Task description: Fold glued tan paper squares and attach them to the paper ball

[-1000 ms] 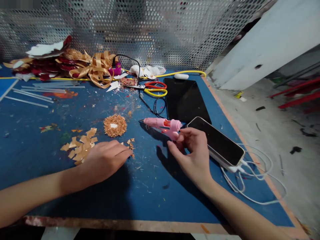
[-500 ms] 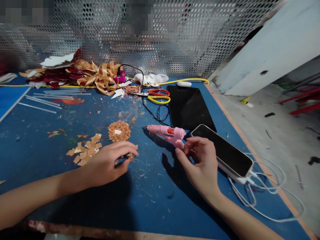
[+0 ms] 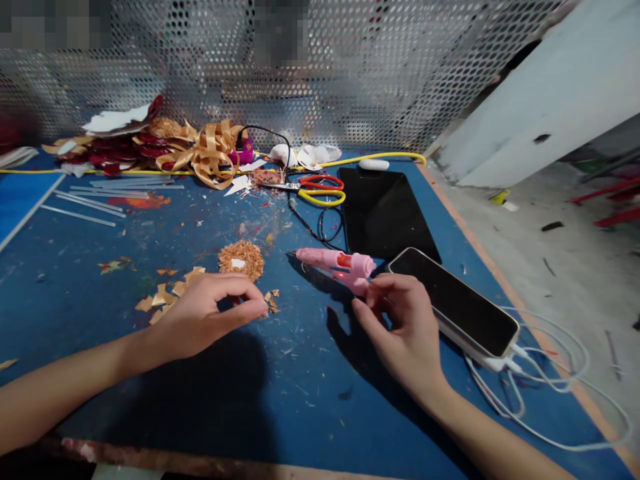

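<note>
My left hand (image 3: 213,313) is over the blue table (image 3: 310,373), its thumb and forefinger pinched together beside a few small tan scraps (image 3: 272,300); whatever lies between the fingertips is too small to name. Behind it sits a round cluster of tan curls (image 3: 250,257) with a white centre. Gold fabric squares (image 3: 163,295) are partly hidden by this hand. My right hand (image 3: 400,320) has curled fingers near the handle of a pink glue gun (image 3: 330,261), which lies on the table pointing left; its palm shows nothing held.
A phone (image 3: 457,303) with white cables lies at the right, below a black tablet (image 3: 387,213). Scissors (image 3: 323,190) with red and yellow handles, clear glue sticks (image 3: 90,203) and a heap of gold ribbon (image 3: 213,150) lie farther back. Perforated metal (image 3: 350,80) stands behind.
My left hand has drawn its thumb and forefinger together and shifted slightly up and left, uncovering the small scraps. My right hand is almost unchanged. The view has shifted slightly.
</note>
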`<state>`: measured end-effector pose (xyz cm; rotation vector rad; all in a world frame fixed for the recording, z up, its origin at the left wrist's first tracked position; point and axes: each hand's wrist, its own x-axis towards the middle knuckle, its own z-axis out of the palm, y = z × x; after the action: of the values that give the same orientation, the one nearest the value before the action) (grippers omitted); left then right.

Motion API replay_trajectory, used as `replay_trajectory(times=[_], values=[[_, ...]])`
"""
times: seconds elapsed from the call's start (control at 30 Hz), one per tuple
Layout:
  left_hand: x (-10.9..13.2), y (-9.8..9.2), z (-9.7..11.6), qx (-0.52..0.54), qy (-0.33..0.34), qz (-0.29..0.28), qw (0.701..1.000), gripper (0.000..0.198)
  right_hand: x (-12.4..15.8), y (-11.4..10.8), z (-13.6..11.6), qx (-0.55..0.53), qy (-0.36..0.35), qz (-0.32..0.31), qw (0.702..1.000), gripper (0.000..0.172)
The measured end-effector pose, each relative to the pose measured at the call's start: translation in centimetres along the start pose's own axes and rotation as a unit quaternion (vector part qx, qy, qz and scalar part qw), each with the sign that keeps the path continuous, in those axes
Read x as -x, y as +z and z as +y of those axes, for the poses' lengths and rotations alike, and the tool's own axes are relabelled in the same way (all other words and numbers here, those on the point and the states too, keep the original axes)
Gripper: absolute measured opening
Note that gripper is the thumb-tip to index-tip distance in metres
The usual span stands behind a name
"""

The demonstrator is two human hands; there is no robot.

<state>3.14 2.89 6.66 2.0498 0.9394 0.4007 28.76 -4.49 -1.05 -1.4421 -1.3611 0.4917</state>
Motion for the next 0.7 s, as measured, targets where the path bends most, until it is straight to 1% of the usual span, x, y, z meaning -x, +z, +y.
replay_trajectory(times=[0.07,0.13,0.2,0.3,0.4,0.5,0.57,0.7], values=[[-0.06,0.05,-0.17,-0.009,-0.01,-0.014,1.0,0.029,0.01,0.01,0.09,0.006,-0.001,-0.001,1.0,0.023],[-0.13,0.16,-0.42,0.005,-0.033,-0.021,0.999,0.026,0.02,0.02,0.18,0.011,-0.002,-0.001,1.0,0.023],[-0.21,0.26,-0.66,0.04,-0.055,-0.02,0.998,0.019,0.05,0.0,0.24,0.015,-0.003,-0.001,1.0,0.023],[-0.32,0.27,-0.82,0.096,-0.05,-0.016,0.994,0.024,0.08,-0.04,0.27,0.02,-0.001,-0.002,1.0,0.023],[-0.41,0.24,-0.7,0.146,-0.047,-0.016,0.988,0.02,0.06,-0.06,0.32,0.021,-0.002,-0.002,1.0,0.024],[-0.46,0.3,-0.57,0.202,-0.067,-0.026,0.977,0.017,0.02,-0.05,0.41,0.022,-0.006,-0.004,1.0,0.024],[-0.48,0.34,-0.66,0.2,-0.069,-0.031,0.977,0.019,0.01,-0.05,0.46,0.026,-0.007,-0.007,1.0,0.024],[-0.53,0.17,-1.04,0.118,-0.058,-0.018,0.991,0.035,0.06,-0.11,0.46,0.032,-0.008,-0.007,0.999,0.024]])
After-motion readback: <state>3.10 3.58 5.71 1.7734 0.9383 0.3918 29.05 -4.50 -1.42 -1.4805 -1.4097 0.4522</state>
